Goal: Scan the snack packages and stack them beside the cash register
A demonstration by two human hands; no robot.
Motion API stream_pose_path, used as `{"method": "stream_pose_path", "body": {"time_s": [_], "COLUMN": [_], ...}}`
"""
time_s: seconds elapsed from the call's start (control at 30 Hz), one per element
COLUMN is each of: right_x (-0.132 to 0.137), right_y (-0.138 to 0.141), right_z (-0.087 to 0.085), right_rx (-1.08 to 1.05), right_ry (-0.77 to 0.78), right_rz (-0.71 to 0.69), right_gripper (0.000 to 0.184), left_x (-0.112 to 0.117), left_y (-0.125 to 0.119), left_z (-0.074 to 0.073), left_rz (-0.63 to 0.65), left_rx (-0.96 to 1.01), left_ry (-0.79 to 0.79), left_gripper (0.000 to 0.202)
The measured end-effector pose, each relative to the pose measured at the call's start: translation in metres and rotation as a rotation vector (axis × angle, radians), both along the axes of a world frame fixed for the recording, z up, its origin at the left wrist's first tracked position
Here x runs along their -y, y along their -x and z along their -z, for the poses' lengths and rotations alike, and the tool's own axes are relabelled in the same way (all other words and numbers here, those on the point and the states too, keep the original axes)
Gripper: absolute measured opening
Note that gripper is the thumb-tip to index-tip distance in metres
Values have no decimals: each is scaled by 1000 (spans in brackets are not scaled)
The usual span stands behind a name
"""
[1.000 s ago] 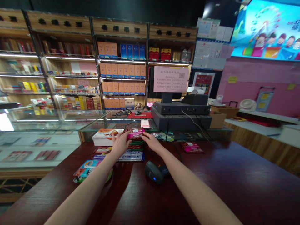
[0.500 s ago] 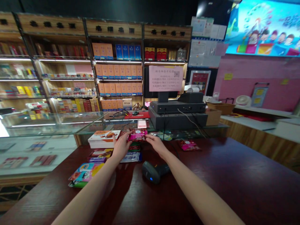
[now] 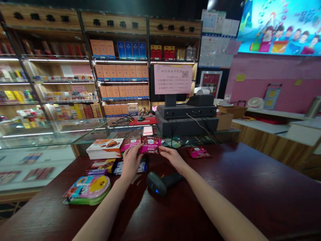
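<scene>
Pinching from both sides now, the left hand and right hand grip a pink snack packet over the dark wooden counter, a barcode scanner just below!

Retail shop, tobacco-and-liquor type, seen from behind the sales counter. Wooden wall shelving with lit tiers, stocked with rows of uniform orange cartons and other boxed goods. Glass display case to the left, packaged stock visible inside. Dark red wooden worktop serves as the checkout: a handheld barcode scanner lies on it among wrapped snack packets. Behind stands a point-of-sale terminal with a pink printed notice carrying a QR code. Pink wall further right, bright cartoon screen above.
</scene>
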State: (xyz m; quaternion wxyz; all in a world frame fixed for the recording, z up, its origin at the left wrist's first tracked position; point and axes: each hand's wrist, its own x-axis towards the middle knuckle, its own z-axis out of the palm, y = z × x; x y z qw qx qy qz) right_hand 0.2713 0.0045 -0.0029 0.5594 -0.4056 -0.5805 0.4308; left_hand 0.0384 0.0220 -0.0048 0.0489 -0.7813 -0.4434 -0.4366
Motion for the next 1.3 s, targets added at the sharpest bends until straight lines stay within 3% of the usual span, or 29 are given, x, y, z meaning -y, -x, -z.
{"method": "stream_pose_path", "body": {"time_s": [0.2, 0.37, 0.6, 0.8, 1.07, 1.3], "right_x": [7, 9, 16, 24, 29, 30], "right_y": [-10, -13, -11, -13, -18, -1], "right_z": [10, 17, 18, 13, 12, 5], "right_rx": [31, 164, 400, 472, 556, 361], "right_ry": [-20, -166, -497, -733, -646, -531], "right_rz": [-11, -20, 159, 343, 428, 504], "right_gripper": [44, 47, 49, 33, 18, 22], "left_x": [6, 7, 17, 25, 30, 28], "left_y": [-3, 0, 1, -3, -8, -7], "left_z": [7, 10, 8, 7, 4, 4], "left_rz": [51, 96, 163, 219, 317, 314], "left_rx": [47, 145, 388, 388, 417, 426], "left_ry": [-32, 43, 153, 180, 268, 244], "left_gripper": [44, 46, 47, 47, 43, 55]}}
